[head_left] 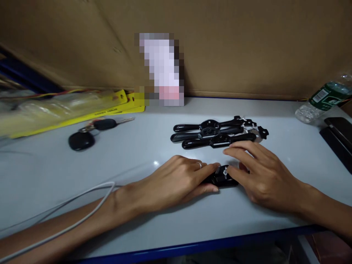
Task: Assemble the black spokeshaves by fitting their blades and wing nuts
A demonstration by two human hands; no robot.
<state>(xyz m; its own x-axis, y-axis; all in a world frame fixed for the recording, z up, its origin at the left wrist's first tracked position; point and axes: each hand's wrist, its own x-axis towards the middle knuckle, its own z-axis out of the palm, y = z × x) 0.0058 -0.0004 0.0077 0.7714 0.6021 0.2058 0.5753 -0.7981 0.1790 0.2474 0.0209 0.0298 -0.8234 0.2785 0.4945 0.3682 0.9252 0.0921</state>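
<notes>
A black spokeshave (224, 179) lies low over the table in front of me, its middle part showing between my hands. My left hand (178, 178), with a ring on one finger, is closed around its left handle and hides it. At the small silver screw (226, 172) on its body, the tips of my right hand (264, 176) are touching. One right finger is lifted and bent away, and that hand covers the right handle. Just behind lie several more black spokeshaves (214, 139), side by side, with thin dark plates (262, 132) at their right ends.
Keys with a black fob (81, 140) rest left on the grey table (132, 143). Yellow packaging (110, 106) is behind them. A plastic bottle (324, 97) and a black object (339, 135) stand at right. A white cable (106, 200) crosses my left forearm. Cardboard (247, 47) rises behind.
</notes>
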